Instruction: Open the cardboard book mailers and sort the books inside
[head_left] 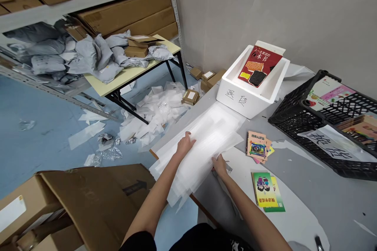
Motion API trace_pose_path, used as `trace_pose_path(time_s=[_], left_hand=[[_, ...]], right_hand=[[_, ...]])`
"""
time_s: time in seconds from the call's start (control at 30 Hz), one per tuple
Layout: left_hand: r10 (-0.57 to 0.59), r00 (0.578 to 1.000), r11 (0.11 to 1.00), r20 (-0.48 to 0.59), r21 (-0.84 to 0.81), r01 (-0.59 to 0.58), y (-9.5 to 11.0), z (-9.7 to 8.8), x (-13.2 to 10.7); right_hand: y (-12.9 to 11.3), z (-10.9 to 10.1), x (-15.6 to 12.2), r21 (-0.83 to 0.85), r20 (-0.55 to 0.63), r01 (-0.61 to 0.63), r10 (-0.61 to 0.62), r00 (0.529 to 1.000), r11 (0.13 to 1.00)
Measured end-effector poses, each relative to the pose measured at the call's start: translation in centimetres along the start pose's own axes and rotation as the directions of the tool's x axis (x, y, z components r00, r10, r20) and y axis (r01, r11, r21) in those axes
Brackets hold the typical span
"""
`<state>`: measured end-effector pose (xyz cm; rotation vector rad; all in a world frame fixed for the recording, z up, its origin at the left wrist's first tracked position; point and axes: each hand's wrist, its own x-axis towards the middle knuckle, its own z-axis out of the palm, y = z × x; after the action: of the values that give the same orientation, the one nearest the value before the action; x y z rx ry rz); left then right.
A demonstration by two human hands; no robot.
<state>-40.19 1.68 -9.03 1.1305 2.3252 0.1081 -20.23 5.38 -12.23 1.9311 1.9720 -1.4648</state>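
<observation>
A stack of translucent white plastic sheets (200, 149) lies across the near edge of the grey table top (306, 200), its lower end hanging past the edge. My left hand (185, 144) rests flat on the stack, fingers spread. My right hand (220, 166) grips the stack's lower right edge, with the thumb on top and the fingers tucked beneath. Close to that hand lie a small picture booklet (256, 147) and a green and yellow paperback (266, 191).
Beyond the stack stands a white foam box (235, 100) holding a red book (256, 66). A black plastic crate (324, 141) with books sits at right. Cardboard cartons (88, 208) lie at lower left. Plastic scraps litter the blue floor (44, 153). Shelving and a mailer-heaped folding table (132, 72) stand behind.
</observation>
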Motion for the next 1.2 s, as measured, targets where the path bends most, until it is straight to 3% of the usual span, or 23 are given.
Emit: trace_pose_path(time_s=[0.17, 0.27, 0.47, 0.67, 0.8, 0.9, 0.97, 1.03, 1.13, 1.2], left_hand=[[0.018, 1.0, 0.998, -0.026, 0.054, -0.017, -0.1, -2.8, 0.0], [0.023, 0.996, 0.996, -0.088, 0.091, -0.015, -1.1, -5.7, -0.1], [-0.075, 0.98, 0.98, -0.184, 0.166, 0.106, -4.3, -11.4, -0.2], [-0.038, 0.918, 0.957, -0.394, 0.25, 0.147, -5.1, -18.2, -2.9], [0.067, 0.88, 0.997, -0.47, 0.076, -0.035, -4.7, -21.6, -4.2], [0.121, 0.904, 0.94, -0.41, -0.244, -0.237, -4.5, -21.4, -3.2], [0.143, 0.939, 0.822, -0.313, -0.491, -0.289, -4.4, -19.6, -1.5], [0.175, 0.962, 0.712, -0.21, -0.648, -0.271, -4.3, -16.8, 0.4], [0.252, 0.967, 0.683, -0.037, -0.701, -0.205, -4.3, -11.9, 3.2], [0.26, 0.965, 0.75, 0.037, -0.637, -0.177, -4.4, -8.8, 4.5]], right_hand=[[-0.7, 0.3, -0.2, 0.088, -0.003, -0.043, 0.043, 0.999, 0.995], [-1.5, 1.3, -0.2, 0.177, 0.025, -0.063, 0.059, 0.998, 0.982], [-2.5, 3.3, 0.0, 0.286, 0.083, -0.11, 0.089, 0.992, 0.952], [-2.3, 4.0, 0.3, 0.298, 0.111, -0.162, 0.135, 0.985, 0.941], [-2.2, 4.5, 0.3, 0.282, 0.135, -0.197, 0.165, 0.977, 0.939], [-2.3, 4.6, 0.4, 0.255, 0.164, -0.205, 0.167, 0.972, 0.945], [-2.3, 4.4, 0.3, 0.229, 0.183, -0.206, 0.166, 0.969, 0.951], [-2.3, 3.8, 0.0, 0.2, 0.189, -0.197, 0.159, 0.969, 0.96], [-2.0, 2.5, -0.8, 0.159, 0.148, -0.148, 0.125, 0.981, 0.976], [-1.7, 1.8, -1.6, 0.137, 0.098, -0.105, 0.092, 0.991, 0.985]])
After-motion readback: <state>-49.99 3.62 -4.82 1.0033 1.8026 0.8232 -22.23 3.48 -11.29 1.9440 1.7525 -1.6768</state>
